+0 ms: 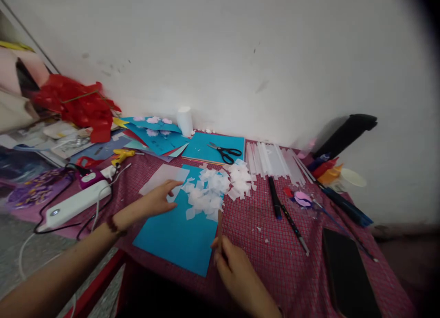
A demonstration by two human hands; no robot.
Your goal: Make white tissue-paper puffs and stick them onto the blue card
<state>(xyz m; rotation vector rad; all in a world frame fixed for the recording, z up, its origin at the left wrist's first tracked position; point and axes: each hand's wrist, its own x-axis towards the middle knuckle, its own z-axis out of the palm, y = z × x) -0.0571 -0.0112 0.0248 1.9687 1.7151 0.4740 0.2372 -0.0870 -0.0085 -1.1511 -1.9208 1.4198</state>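
Observation:
A blue sheet of paper (175, 244) lies on the table in front of me, its upper right part covered by a loose heap of small white paper pieces (206, 196). My left hand (161, 198) reaches over the sheet from the left, fingers apart and holding nothing, just short of the heap. Under its fingers a pale translucent sheet (160, 176) lies partly on the blue one. At the sheet's right edge my right hand (230, 263) is closed on a thin brown stick (220, 228), which points up toward the white pieces. More white pieces (239, 178) lie on the cloth beside the heap.
Black-handled scissors (227, 152) rest on a blue paper stack (199, 146). White strips (271, 160), a black marker (274, 198), a patterned pen (294, 228) and a dark tablet-like slab (349, 272) lie right. A yellow glue gun (122, 156) and white power strip (77, 205) lie left.

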